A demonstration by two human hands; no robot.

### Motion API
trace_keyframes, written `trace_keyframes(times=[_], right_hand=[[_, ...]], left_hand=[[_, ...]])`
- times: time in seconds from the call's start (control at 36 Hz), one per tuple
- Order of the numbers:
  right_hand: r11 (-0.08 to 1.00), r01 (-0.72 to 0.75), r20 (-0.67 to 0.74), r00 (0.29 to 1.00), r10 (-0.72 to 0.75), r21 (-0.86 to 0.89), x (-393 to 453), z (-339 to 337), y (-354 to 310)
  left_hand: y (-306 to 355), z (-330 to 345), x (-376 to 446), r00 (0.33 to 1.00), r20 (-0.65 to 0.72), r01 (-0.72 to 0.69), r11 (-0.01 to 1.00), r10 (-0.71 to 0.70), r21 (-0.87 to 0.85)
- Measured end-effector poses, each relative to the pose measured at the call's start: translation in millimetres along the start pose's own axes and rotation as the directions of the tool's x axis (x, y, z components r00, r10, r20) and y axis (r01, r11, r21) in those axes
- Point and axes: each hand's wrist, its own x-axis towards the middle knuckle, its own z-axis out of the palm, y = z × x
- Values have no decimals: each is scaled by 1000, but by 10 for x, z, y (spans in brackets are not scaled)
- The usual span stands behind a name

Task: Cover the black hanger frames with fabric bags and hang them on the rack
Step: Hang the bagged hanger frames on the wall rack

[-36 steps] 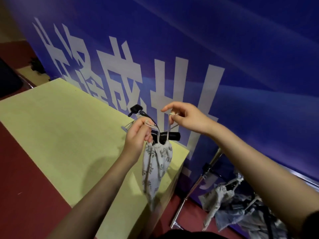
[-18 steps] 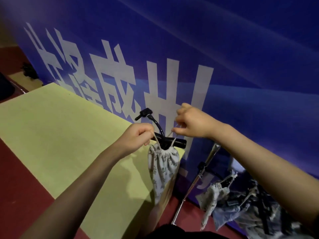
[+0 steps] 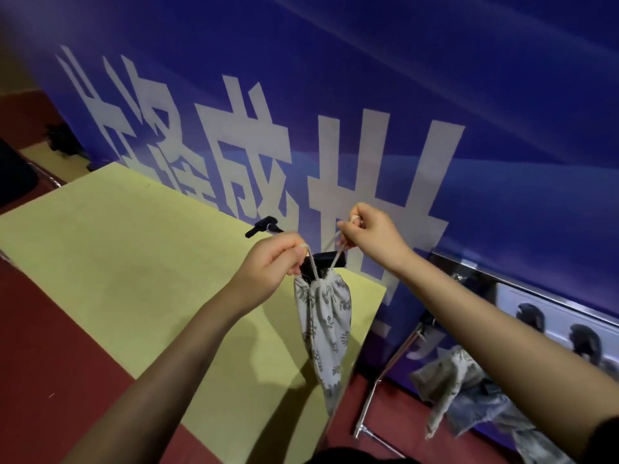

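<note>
Head view. The left hand [image 3: 268, 262] pinches one end of the drawstring [image 3: 311, 264] between thumb and curled fingers; the right hand [image 3: 371, 234] pinches the other end the same way. Both cord ends run down and inward to the gathered mouth of the fabric bag [image 3: 323, 324], with the hands apart at about 10 and 2 o'clock from that mouth.

The fabric bag is pale grey with a darker leaf print. It hangs in the air between the two forearms, narrowing to a point at its 6 o'clock end, in front of the near right corner of the table [image 3: 117, 262]. Its mouth is puckered shut around the black hanger frame [image 3: 330, 261]. A short black bar of the frame shows just above the gathered cloth, between the two cord ends. The frame's hook [image 3: 263, 226] sticks out at 10 o'clock from the left hand, over the table's far edge. How much of the frame sits inside the bag cannot be told.

The table top is yellow-green and stands on a dark red floor [image 3: 50, 346]. Behind it is a blue banner [image 3: 435, 78] with large white characters.

At 4 o'clock from the bag stands the metal rack [image 3: 388, 370]: a slanted chrome leg and a horizontal rail running to the right edge. More printed cloth bags [image 3: 445, 383] hang or lie bunched below the rail, partly hidden by the right forearm.
</note>
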Motion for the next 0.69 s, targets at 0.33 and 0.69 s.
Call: trace_keyframes(times=[0.33,0.69], right_hand=[[966,19,150,987,-59,257,-393,389,-315],[925,-192,209,970,128,328,-724,491,-119]], left_hand=[[-167,-160,-100,997,-38,-76,994,73,-73],[-310,-61,-68,983,129,-122,988,134,-95]])
